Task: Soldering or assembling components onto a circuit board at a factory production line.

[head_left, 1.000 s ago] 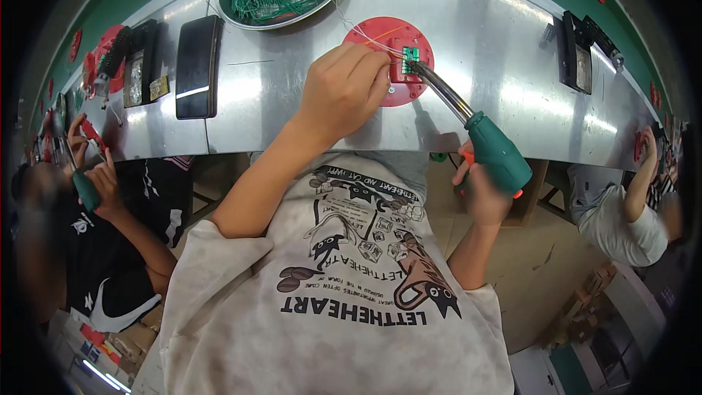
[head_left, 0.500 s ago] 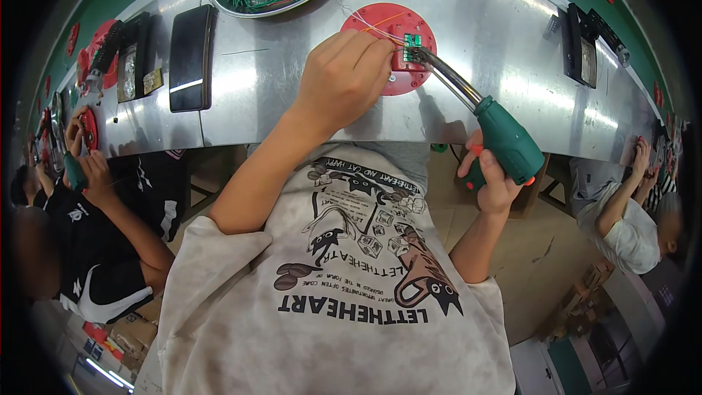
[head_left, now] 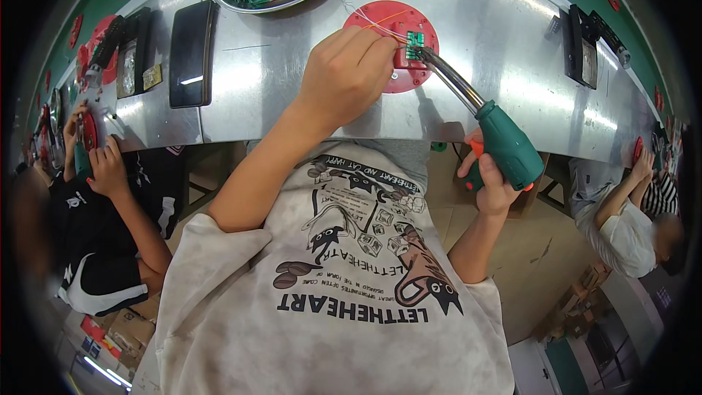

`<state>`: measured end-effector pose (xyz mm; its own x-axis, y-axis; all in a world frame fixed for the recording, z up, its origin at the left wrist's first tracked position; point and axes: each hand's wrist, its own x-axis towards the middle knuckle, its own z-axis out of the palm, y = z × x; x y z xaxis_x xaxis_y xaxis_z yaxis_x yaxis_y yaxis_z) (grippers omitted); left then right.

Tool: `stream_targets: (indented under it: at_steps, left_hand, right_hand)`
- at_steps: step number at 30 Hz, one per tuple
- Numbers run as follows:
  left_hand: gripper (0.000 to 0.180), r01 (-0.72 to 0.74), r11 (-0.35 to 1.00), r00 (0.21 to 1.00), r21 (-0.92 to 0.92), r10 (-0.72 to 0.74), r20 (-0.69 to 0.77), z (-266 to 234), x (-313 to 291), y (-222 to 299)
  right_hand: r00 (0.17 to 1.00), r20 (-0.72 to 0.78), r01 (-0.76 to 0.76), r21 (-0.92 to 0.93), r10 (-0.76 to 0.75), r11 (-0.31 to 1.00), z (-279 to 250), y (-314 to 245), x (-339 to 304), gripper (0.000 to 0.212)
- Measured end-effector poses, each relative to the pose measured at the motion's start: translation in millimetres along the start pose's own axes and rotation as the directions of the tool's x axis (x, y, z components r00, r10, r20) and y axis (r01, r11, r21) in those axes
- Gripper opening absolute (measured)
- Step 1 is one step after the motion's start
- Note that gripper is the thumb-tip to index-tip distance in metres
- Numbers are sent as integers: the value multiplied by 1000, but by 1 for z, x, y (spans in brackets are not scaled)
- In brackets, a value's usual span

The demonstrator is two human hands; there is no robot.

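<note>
My right hand (head_left: 490,183) grips the handle of a green soldering gun (head_left: 508,143), a finger on its orange trigger. The gun's metal tip slants up and left onto a small green circuit board (head_left: 414,45). The board sits in a raised block on a round red plastic disc (head_left: 404,82) lying on the bench. My left hand (head_left: 347,69) is closed in a pinch at the board's left edge, on a thin wire whose end is hidden by the fingers. White and orange wires (head_left: 376,24) cross the disc to the board.
A metal bowl (head_left: 285,9) of green wires stands at the back of the metal bench (head_left: 292,113). A dark phone-like slab (head_left: 191,55) lies left. Black holders stand at left (head_left: 131,58) and right (head_left: 581,51). Other people work at both sides.
My hands, the soldering gun and the disc stay nearly in place, with only a slight shift of the whole view. The person at left has moved their hands and green tool.
</note>
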<state>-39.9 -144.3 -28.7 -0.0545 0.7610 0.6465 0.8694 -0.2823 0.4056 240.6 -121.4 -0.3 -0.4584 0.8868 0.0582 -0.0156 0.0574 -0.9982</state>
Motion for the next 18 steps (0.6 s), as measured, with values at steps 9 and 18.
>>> stream_targets:
  at_steps: [9,18]
  left_hand:
    - [16,-12,1000,1000,9,12,8,-2,0,2]
    - [17,-28,999,999,39,27,37,-2,-1,1]
  right_hand:
    - [1000,19,-4,-3,4,1000,-1,1,-1,44]
    - [998,38,-44,-33,45,999,-5,2,-3,41]
